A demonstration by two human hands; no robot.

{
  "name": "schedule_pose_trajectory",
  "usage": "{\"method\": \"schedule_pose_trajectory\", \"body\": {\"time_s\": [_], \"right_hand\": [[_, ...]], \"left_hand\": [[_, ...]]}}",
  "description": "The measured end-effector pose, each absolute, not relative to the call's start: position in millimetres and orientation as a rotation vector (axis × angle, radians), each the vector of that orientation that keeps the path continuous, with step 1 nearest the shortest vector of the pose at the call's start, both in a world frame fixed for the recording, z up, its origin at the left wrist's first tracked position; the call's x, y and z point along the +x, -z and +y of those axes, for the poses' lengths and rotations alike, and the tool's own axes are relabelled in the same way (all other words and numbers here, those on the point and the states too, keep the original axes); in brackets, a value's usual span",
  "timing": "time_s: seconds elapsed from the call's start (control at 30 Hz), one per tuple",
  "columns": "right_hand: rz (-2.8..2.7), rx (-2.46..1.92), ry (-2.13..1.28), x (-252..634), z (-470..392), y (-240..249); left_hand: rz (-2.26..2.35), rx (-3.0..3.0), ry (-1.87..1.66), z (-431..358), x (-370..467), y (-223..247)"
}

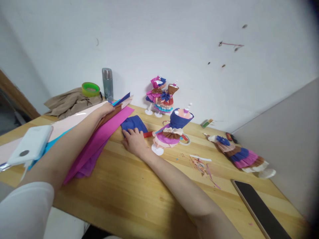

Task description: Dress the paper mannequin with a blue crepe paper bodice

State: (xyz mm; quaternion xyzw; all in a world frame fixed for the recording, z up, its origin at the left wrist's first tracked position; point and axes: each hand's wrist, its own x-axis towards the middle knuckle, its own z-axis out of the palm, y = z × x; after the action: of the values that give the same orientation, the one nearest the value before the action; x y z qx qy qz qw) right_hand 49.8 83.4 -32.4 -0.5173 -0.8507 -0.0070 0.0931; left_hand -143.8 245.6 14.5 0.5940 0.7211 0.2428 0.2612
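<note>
On the left of the table lies a stack of long coloured crepe paper sheets (pixel 113 126), in pink, blue, brown and magenta. My left hand (pixel 106 109) is closed at the far end of these sheets, its fingertips partly hidden. A folded piece of dark blue crepe paper (pixel 134 123) lies beside the stack. My right hand (pixel 135 141) rests on its near edge with the fingers apart. Just right of that hand are a red object (pixel 148 134) and a small dress form (pixel 178 124) wearing a blue, brown and pink paper dress.
Two more dressed forms (pixel 163 96) stand by the wall; another paper dress (pixel 236 154) lies at right. Paper scraps (pixel 201 166), a phone (pixel 259 209), a white power bank (pixel 32 142), a flask (pixel 107 84), green tape (pixel 90 89) and brown cloth (pixel 69 103) are about.
</note>
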Motion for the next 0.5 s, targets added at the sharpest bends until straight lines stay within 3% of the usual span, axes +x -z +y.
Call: {"method": "schedule_pose_trajectory", "body": {"time_s": [0.5], "right_hand": [[-2.487,-1.28,-0.292,28,89,40]], "left_hand": [[1.881,1.806,-0.466,240,-125,-23]]}}
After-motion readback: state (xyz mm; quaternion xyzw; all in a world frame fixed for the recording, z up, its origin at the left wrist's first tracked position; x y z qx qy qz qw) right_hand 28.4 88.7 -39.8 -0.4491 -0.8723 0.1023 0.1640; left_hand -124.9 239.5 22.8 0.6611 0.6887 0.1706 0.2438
